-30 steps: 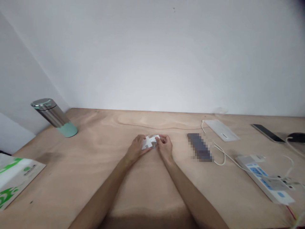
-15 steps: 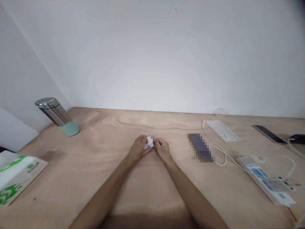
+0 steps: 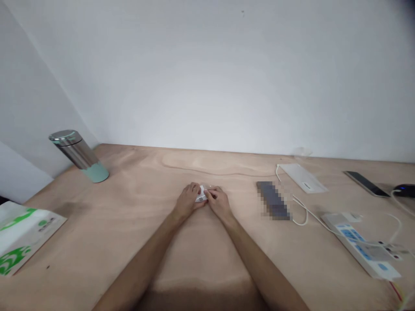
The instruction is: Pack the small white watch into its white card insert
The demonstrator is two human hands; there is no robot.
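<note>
A small white box-like object (image 3: 201,194) with a grey mark on its face lies between my hands, low over the wooden table. My left hand (image 3: 188,198) is closed round its left side, with the fingers curled over the top edge. At its right end, my right hand (image 3: 218,201) is closed in a pinch, thumb and fingertips pressed against the object. The fingers cover much of it, so its exact kind does not show.
On the left stand a steel and mint-green flask (image 3: 79,156) and a white-green packet (image 3: 29,235). To the right lie a blurred dark phone-like slab (image 3: 272,201), a white pouch (image 3: 303,178), another phone (image 3: 366,183), a black device (image 3: 405,190) and a power strip (image 3: 361,246) with cables.
My right thumb and fingers have shifted left and further over the white object, covering more of its right end. My left hand keeps its hold.
</note>
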